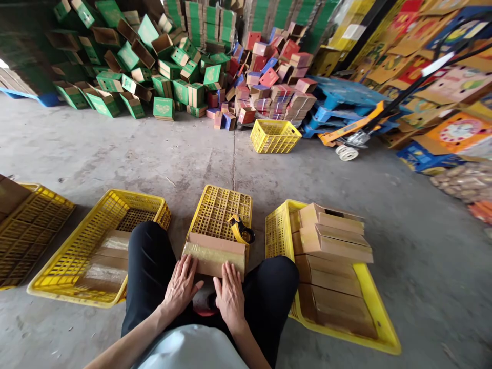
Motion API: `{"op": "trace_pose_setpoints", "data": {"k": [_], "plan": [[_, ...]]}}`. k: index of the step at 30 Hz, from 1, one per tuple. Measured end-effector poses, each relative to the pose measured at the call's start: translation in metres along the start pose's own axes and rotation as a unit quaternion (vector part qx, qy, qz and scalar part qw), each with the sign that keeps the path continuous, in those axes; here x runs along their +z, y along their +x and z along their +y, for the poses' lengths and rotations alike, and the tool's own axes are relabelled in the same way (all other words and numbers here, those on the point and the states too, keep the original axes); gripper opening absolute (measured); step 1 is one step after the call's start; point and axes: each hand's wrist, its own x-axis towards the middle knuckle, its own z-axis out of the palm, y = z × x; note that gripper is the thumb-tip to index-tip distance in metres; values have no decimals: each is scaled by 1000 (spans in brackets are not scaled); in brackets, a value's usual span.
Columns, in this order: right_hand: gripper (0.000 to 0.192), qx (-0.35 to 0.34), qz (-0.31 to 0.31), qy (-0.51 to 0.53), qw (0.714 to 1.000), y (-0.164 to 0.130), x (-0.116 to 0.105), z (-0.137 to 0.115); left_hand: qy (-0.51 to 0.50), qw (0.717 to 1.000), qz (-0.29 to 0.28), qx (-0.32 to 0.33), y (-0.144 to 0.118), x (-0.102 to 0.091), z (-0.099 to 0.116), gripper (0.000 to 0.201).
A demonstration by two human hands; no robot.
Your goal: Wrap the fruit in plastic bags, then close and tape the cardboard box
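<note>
At the far left, a yellow crate (23, 230) is seen only in part, and next to it a second yellow basket (77, 256) holds flat brown pieces. In the middle, a flat cardboard box (215, 254) is lain on an overturned yellow crate (223, 207), directly in front of both hands, with its long axis running from left to right. The left hand (180, 287) is laid flat with fingers spread on the near left edge of the box; the right hand (229, 294) is pressed flat on the near right edge. Nothing is gripped by either hand, and both are equally near. A tape dispenser (242, 230) is placed just behind the box, closer to the right hand. At the right, a yellow tray (378, 318) is filled with stacked cartons (330, 241). No writing on the box can be read.
</note>
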Motion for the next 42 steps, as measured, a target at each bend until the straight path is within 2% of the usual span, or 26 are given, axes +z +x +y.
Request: {"op": "trace_pose_setpoints", "data": {"k": [6, 13, 17, 21, 26, 31, 34, 42], "plan": [[55, -16, -6, 20, 1000, 17, 8, -26, -27, 1000, 4, 9, 7, 12, 8, 64], [49, -42, -28, 52, 997, 34, 4, -33, -50, 996, -34, 61, 21, 5, 20, 64], [49, -54, -36, 39, 997, 30, -1, -23, -37, 996, -51, 57, 18, -9, 5, 58], [50, -48, -35, 21, 998, 19, -4, -5, -12, 999, -44, 14, 9, -19, -16, 57], [55, -39, -26, 17, 999, 11, -6, 0, -19, 999, -22, -20, 1, -14, -19, 62], [48, -60, -35, 62, 996, 25, -5, -24, -61, 998, -21, -19, -9, 0, -15, 67], [46, -88, -42, 113, 989, 40, -2, -42, -107, 994, -6, -32, -10, 3, -17, 61], [42, -164, -59, 187, 967, 83, 10, -69, -274, 955, 2, -111, 7, -15, -24, 62]]}}
